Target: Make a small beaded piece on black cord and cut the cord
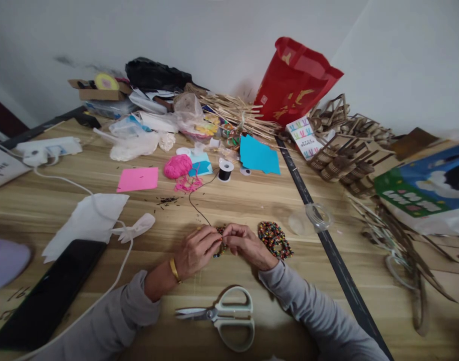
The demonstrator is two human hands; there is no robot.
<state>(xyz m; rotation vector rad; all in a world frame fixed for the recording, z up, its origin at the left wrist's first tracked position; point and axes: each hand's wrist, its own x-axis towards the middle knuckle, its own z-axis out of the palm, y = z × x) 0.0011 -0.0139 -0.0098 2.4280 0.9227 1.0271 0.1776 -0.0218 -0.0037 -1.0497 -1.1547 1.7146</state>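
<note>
Over the table's middle, my left hand (199, 248) and my right hand (249, 244) meet fingertip to fingertip, both pinched closed on a string of small multicoloured beads (221, 231). Part of that string shows behind and between the fingers; its exact grip points are partly hidden. A thin black cord (194, 203) runs from a spool of black cord (225, 170) down to my left hand. Just right of my right hand lies a coiled heap of beaded strands (275, 239). Below both hands, scissors (218, 314) with pale handles rest with blades pointing left.
Left lie a black phone (49, 296), white cable (120, 271), white paper (86, 220) and pink paper (138, 179). Pink yarn (178, 166), blue paper (259, 154) and a red bag (295, 82) sit farther back. Clear round lids (318, 217) and small woven baskets (344, 160) are right.
</note>
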